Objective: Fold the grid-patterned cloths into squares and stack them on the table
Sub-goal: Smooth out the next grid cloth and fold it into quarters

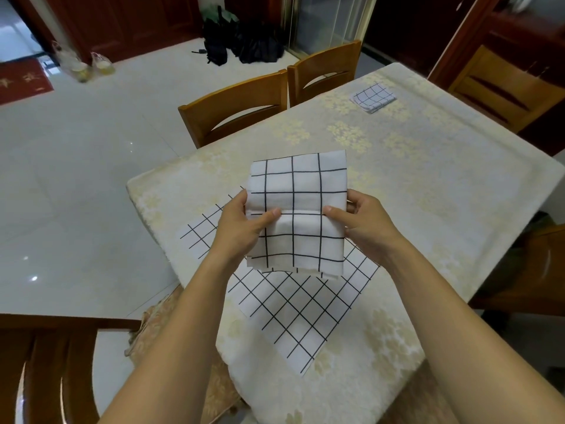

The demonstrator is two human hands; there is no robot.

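Note:
I hold a partly folded white cloth with a black grid [298,209] in the air above the table. My left hand [241,228] pinches its left edge with the thumb on top. My right hand [362,223] pinches its right edge the same way. A fold line runs across the cloth between my two thumbs. Below it, an unfolded grid cloth [293,313] lies flat on the table near the front corner, turned like a diamond. A small folded grid cloth [373,97] lies on the far side of the table.
The table [412,185] wears a cream floral tablecloth. Two wooden chairs [235,105] stand along its far left side, another chair [507,87] at the far right. A dark wooden chair [46,368] is at the lower left. Black bags [244,41] sit on the tiled floor.

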